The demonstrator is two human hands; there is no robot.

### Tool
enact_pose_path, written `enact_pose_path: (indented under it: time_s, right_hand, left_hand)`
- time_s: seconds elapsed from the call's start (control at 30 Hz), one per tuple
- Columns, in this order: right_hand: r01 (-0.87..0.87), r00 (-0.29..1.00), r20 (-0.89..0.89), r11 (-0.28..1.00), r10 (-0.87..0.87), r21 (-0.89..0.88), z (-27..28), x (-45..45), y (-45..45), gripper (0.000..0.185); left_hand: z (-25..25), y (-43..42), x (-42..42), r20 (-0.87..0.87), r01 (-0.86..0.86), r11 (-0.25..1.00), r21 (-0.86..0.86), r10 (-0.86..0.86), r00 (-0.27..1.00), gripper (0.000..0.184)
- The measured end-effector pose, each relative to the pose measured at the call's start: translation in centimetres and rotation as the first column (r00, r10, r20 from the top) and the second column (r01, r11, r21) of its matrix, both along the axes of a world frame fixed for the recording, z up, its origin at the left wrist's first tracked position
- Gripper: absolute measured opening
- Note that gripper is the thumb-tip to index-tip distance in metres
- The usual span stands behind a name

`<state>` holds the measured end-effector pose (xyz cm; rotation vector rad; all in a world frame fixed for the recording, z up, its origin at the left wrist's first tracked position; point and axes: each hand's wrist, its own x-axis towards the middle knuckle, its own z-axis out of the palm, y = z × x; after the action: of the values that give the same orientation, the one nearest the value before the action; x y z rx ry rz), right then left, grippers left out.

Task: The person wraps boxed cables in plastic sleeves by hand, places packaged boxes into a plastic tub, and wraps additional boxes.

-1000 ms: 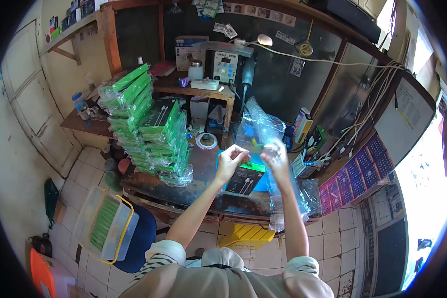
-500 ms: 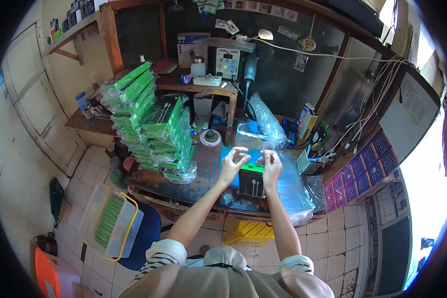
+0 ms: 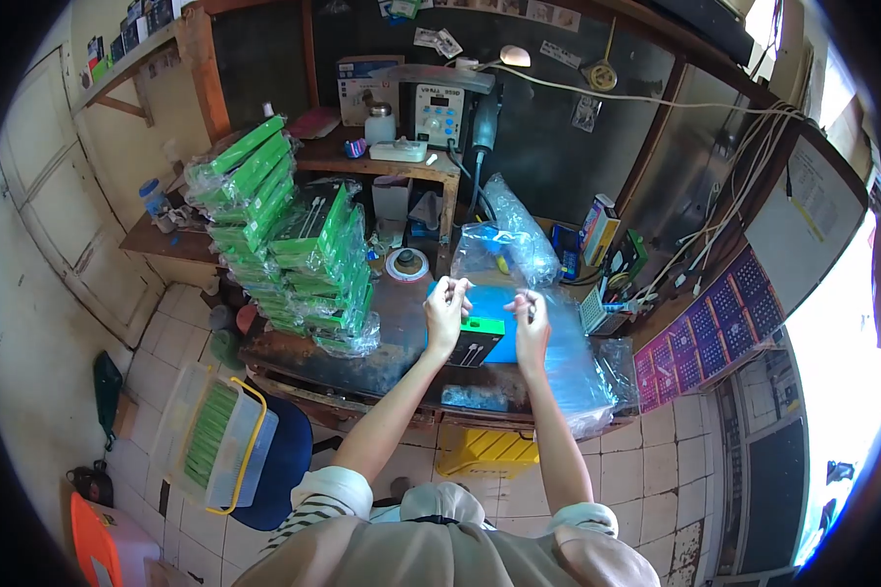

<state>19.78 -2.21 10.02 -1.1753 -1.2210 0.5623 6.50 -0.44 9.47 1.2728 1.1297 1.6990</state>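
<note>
A small black box with a green top edge and a white cable picture (image 3: 477,344) stands slightly tilted over the blue mat (image 3: 500,303). My left hand (image 3: 444,315) is closed at the box's left side, its fingers pinched just above the box. To the right of the box, my right hand (image 3: 532,331) is raised with curled fingers pressed together, apart from the box. What either pinch holds is too small or too clear to make out. Flat clear plastic bags (image 3: 573,377) lie beside my right hand.
Tall stacks of plastic-wrapped green boxes (image 3: 328,259) stand at the left of the desk. A round white-rimmed dish (image 3: 407,264) and rolled bubble wrap (image 3: 522,235) are behind my hands. A pen basket (image 3: 602,315) stands at right. A clear bin (image 3: 198,430) sits lower left.
The box has shifted left and turned at an angle. My left hand has closed from a looser curl and risen slightly. My right hand has moved a little down, away from the box.
</note>
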Motion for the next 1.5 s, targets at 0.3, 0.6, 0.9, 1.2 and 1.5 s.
enact_pose_path:
  time_s: [0.3,0.6,0.9,1.2,1.5]
  right_hand:
    - [-0.071,0.997,-0.043,0.995,0.068,-0.069,-0.8,-1.5,-0.7,0.021]
    - [0.045,0.992,0.129,0.977,-0.018,-0.210,-1.0,-0.6,1.1,0.026]
    - [-0.293,0.950,-0.101,0.726,0.297,-0.622,-3.4,0.9,4.7,0.027]
    - [-0.253,0.889,0.107,0.673,0.445,-0.696,-3.7,1.5,5.7,0.020]
    - [-0.615,0.730,0.251,0.771,0.636,-0.165,4.9,-0.1,1.9,0.038]
  left_hand:
    - [-1.6,-1.4,-1.2,0.003,-0.104,0.994,-0.016,0.104,0.995,0.022]
    - [-2.9,-0.5,-3.1,-0.198,-0.224,0.973,-0.060,0.208,0.958,0.023]
    - [-2.9,-1.2,-4.3,-0.230,-0.206,0.962,-0.178,0.163,0.959,0.027]
    - [0.5,-3.3,-5.9,-0.711,0.280,0.951,0.133,-0.105,0.696,0.066]
    - [-3.7,-3.9,-5.8,-0.661,0.141,0.987,0.074,-0.058,0.749,0.059]
